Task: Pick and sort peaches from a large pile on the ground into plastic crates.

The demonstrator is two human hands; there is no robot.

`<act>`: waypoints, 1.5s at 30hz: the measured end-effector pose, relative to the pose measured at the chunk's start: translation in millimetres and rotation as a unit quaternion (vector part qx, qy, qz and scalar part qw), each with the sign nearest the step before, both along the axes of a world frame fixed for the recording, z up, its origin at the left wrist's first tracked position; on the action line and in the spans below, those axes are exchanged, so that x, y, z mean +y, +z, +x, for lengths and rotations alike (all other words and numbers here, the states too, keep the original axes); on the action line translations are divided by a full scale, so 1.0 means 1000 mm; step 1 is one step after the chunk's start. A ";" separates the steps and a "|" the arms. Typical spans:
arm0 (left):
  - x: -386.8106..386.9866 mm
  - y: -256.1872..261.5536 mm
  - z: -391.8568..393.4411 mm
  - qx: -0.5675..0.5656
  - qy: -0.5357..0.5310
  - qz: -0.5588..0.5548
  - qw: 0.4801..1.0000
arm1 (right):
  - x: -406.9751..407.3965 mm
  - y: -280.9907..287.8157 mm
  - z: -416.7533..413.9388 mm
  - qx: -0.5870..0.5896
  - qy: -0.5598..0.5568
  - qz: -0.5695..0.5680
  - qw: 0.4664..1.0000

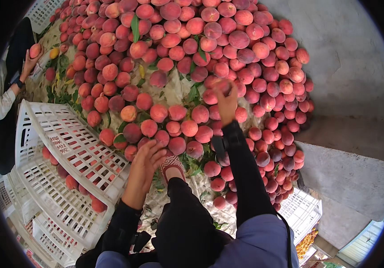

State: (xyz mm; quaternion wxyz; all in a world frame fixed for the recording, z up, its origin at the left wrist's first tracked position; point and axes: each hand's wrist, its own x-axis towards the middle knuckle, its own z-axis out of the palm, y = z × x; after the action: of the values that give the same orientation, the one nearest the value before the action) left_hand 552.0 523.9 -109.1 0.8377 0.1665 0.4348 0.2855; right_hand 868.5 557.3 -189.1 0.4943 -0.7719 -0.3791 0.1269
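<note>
A large heap of red peaches (178, 25) spreads over a pale ground sheet (165, 95) in front of me. My right hand (227, 104) reaches into it, with fingers and thumb around a blurred red peach (224, 87). Whether that peach is lifted off the others is hard to tell. Empty, my left hand (145, 171) has its fingers stretched out, close to the near peaches (161, 138) and beside a white plastic crate. My foot in a red patterned shoe (171, 163) stands between the hands, at the heap's near edge.
White slatted plastic crates (74, 144) stand at left, with peaches (71, 182) between their walls. Another person's hand (29, 62) holds a peach at upper left. A concrete wall (339, 50) and ledge (346, 177) bound the right; another white crate (300, 211) lies below.
</note>
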 end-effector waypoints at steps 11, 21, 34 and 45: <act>0.000 -0.024 -0.014 -0.025 0.112 -0.116 0.987 | 0.029 -0.045 -0.017 -0.129 -0.047 -0.183 0.973; -0.017 -0.036 -0.018 -0.063 0.109 -0.152 0.980 | 0.049 -0.040 -0.013 -0.026 -0.075 -0.098 0.992; -0.013 -0.034 -0.016 -0.157 0.024 -0.096 0.983 | 0.022 0.013 0.041 -0.303 -0.041 -0.174 0.936; -0.014 -0.014 0.006 -0.137 0.103 -0.180 0.969 | 0.006 0.000 0.049 0.030 0.000 -0.131 0.991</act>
State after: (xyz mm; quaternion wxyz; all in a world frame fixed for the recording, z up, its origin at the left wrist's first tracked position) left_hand 558.4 509.5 -122.6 0.8718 -0.0730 0.3746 0.3072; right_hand 917.8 563.7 -188.6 0.4005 -0.8257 -0.3442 0.1986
